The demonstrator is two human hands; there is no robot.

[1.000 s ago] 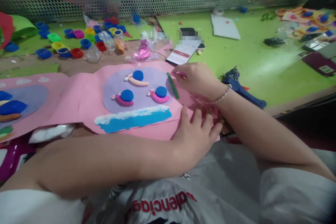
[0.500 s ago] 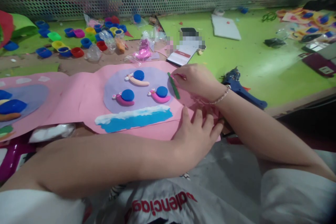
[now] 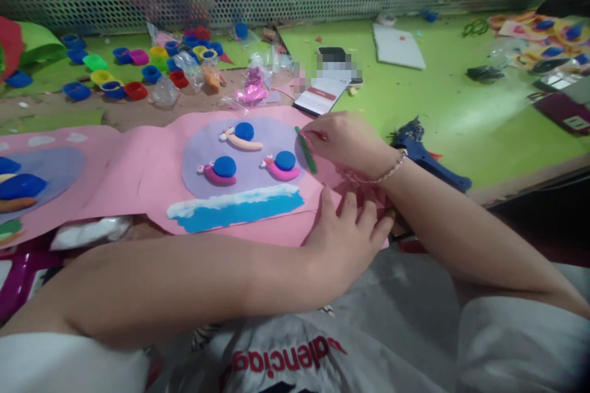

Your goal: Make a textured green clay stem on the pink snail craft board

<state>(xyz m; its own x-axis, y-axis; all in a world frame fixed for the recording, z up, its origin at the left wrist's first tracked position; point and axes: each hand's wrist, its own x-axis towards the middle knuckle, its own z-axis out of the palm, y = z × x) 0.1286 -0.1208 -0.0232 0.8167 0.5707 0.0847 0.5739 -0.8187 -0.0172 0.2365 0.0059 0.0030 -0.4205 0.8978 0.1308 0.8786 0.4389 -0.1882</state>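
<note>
From left to right, the first risk is to the three snail figures on the purple oval: a careless sweep of the left forearm could knock a raised cap or crease the blue-and-white strip nearer the body. Further right, the green strip lies on the pink sheet at the oval's right edge. Just beside it, the right hand has its grip pinching a slim pink stick; pushing too hard could dent the strip or turn it askew, and a slip could mark the paper. On the near side the left hand rests palm down on the sheet, its grip spread; if that pressure eased, the paper might slide or buckle on the desk.

As for materials, again from the left, the pink sheet is smooth and thin, narrowing to a softly rippled waist. The snails have round, shiny blue caps on curved bodies, two pink and one peach, rounded like modelling clay. The blue-and-white strip is flat with a ragged white far border, while the green one is straight and rod-like. The pink stick is too small and blurred to tell its material, or whether its tip touches the green strip
</note>
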